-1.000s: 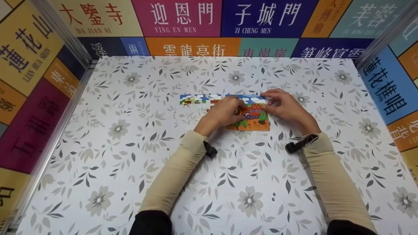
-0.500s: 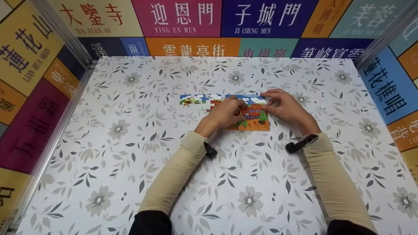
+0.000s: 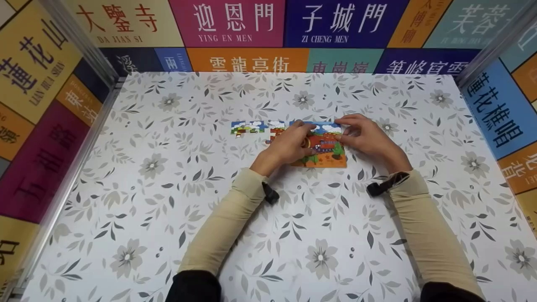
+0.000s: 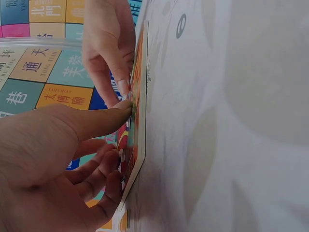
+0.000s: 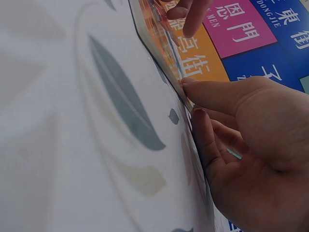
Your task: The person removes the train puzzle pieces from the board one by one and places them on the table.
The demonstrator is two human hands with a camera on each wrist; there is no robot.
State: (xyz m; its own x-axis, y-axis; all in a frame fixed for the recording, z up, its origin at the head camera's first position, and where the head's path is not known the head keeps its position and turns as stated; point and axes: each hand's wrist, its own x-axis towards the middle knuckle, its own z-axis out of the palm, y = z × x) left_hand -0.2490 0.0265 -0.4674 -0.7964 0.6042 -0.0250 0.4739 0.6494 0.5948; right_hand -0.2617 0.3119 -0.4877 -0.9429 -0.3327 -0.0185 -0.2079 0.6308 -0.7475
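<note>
A colourful jigsaw puzzle (image 3: 331, 156) with a train picture lies flat on the table. Over its left half, my left hand (image 3: 287, 144) covers part of the picture; in the left wrist view the thumb rests on the surface and the other fingers bend down onto the puzzle. My right hand (image 3: 369, 134) pinches the puzzle's right edge, the thumb on top and a bent finger at the side in the right wrist view. Just left of the left hand lies a jigsaw section (image 3: 277, 125) with cloud and red parts, partly hidden by that hand.
More joined puzzle pieces (image 3: 247, 127), with sky and houses, lie farther left in line with the puzzle's top edge. A white floral cloth (image 3: 319, 218) covers the table. Panels with large characters (image 3: 235, 25) stand along the back and both sides.
The fingers of my left hand have shifted slightly over the puzzle, with the index finger now a little farther left. My right hand stays at the right edge.
</note>
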